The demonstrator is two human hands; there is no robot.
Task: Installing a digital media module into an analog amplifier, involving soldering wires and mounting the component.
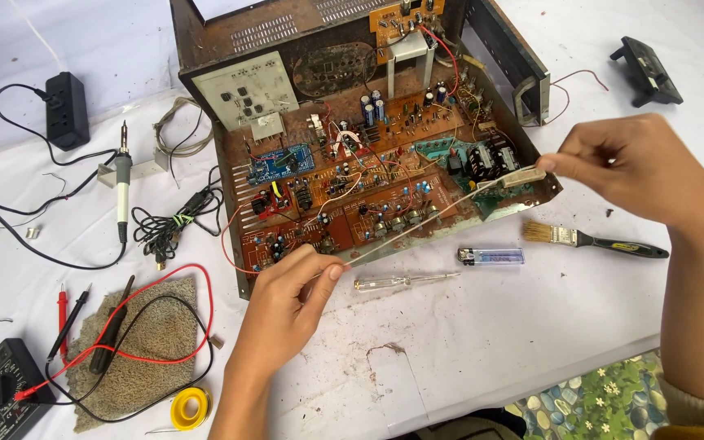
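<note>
left arm: comes in from bottom centre, forearm angled up; left hand (287,305) sits just in front of the chassis's near edge, fingers curled, thumb and forefinger tips pressed together.
right arm: enters from the right edge, forearm near vertical, wrist bent left; right hand (633,167) hovers over the chassis's right front corner, fingers bunched, thumb and forefinger closed.
thin strip (442,213): pale, flat, long and narrow, pulled straight between both hands. Long axis runs diagonally, low end at the left hand, high end at the right. It crosses above the front boards of the open chassis; can't tell if it touches them.
strip end: a small pale block (523,176) sits on it just left of the right fingertips.
left grip: pinched shut on the strip's lower end.
right grip: pinched shut on the strip's upper end.
hands: well apart, one at each end of the strip.
chassis (523,61): rusty metal box, lid off, brown circuit boards (352,187) inside, on a white table cover (490,342).
near the strip: clear-handled screwdriver (405,281) and blue lighter (490,257) lie just in front of the chassis, below the strip; paintbrush (592,239) under the right hand.
left side: soldering iron (123,183), multimeter (6,391), yellow solder spool (190,407).
</note>
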